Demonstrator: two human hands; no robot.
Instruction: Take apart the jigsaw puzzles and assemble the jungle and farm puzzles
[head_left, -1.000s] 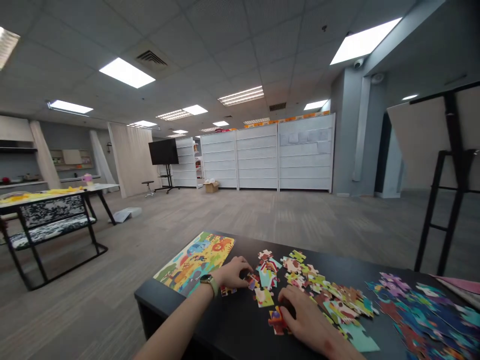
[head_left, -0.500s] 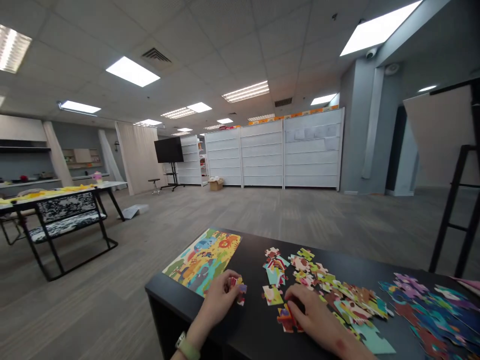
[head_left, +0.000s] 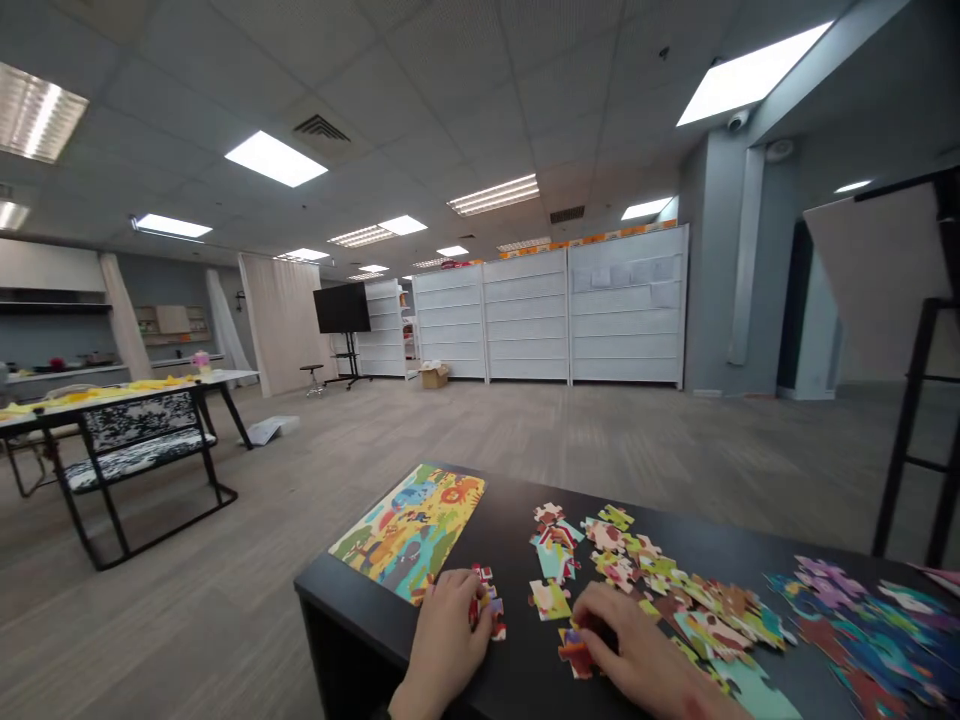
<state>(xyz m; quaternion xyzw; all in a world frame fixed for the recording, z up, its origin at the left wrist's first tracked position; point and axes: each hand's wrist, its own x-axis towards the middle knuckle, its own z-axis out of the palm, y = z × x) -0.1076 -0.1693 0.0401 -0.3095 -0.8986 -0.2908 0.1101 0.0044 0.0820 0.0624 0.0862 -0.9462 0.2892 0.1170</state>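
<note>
My left hand rests near the front edge of a black table, its fingers closed on a small cluster of red and yellow puzzle pieces. My right hand lies beside it with bent fingers pressed on a red and orange puzzle piece. A pile of loose colourful pieces spreads out just beyond my right hand. A finished colourful picture sheet lies at the table's left corner, just ahead of my left hand.
A second heap of blue and purple pieces covers the table's right end. A black metal stand rises behind it. On the left a bench and a long table stand across open carpet; white shelving lines the far wall.
My left hand has drawn its cluster of pieces left and back toward the table's front edge. My right hand stays on the red piece. The view has shifted slightly.
</note>
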